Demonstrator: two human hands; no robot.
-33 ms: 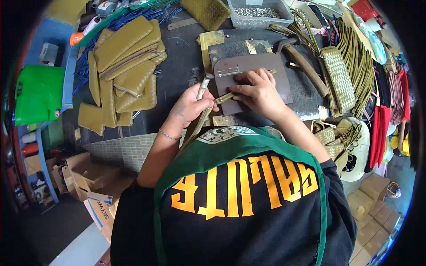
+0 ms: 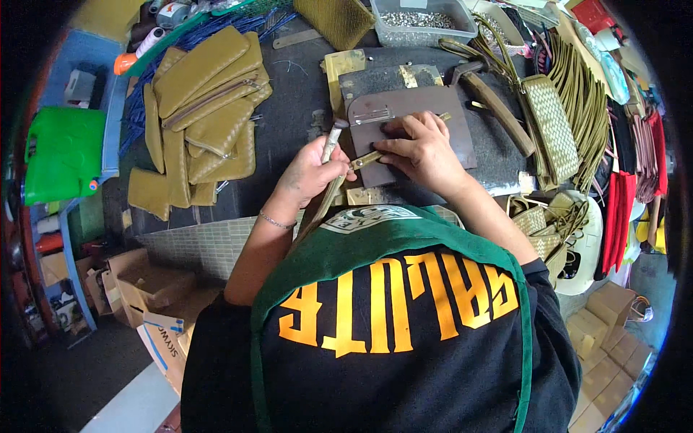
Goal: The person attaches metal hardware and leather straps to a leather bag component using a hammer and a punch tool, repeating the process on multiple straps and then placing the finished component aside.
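My left hand [image 2: 315, 173] is closed round a pale, worn rod [image 2: 332, 141] with a dark flat head, and its thumb and finger also pinch an olive strap [image 2: 366, 160]. Small metal fittings show on that strap near the fingertips. From the other side my right hand [image 2: 427, 153] grips the same strap, fingers bent and pressed down on it. Beneath lies a dark brown board [image 2: 455, 133] with several thin metal pins on its upper left part. A strap end sticks out beyond my right fingers. The left palm hides part of the rod.
A wooden-handled hammer [image 2: 498, 115] lies right of the board. Olive woven pouches [image 2: 209, 108] are heaped at left. A woven bag [image 2: 550, 123] and a bundle of straps [image 2: 581, 101] lie at right. Behind stands a clear tub [image 2: 426, 32] of small metal parts.
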